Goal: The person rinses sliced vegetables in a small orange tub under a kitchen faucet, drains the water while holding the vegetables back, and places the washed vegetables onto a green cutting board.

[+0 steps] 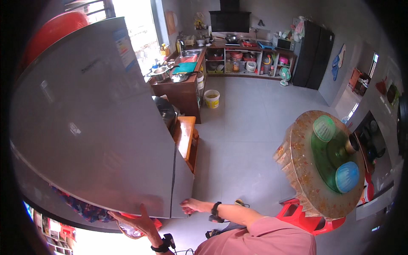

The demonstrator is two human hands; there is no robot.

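Note:
A grey refrigerator (95,121) with a large upper door fills the left side of the view. My left hand (135,221) lies against the near edge of that door, thumb up on its front face and fingers stretched along the side. At the near edge of the lower door (184,185) is my right hand (191,205), its fingers curled. Whether they grip the edge or only touch it cannot be made out. Each wrist wears a black strap with a small device. Behind my left hand sits a basket (129,234) with red and clear plastic in it.
A round table (299,178) with a patterned cloth stands right, carrying a green glass turntable and green and blue domed covers (347,177). A red plastic stool (290,212) is beneath it. Beyond the refrigerator are a wooden cabinet (186,124), a bucket (212,98) and a kitchen counter (178,89).

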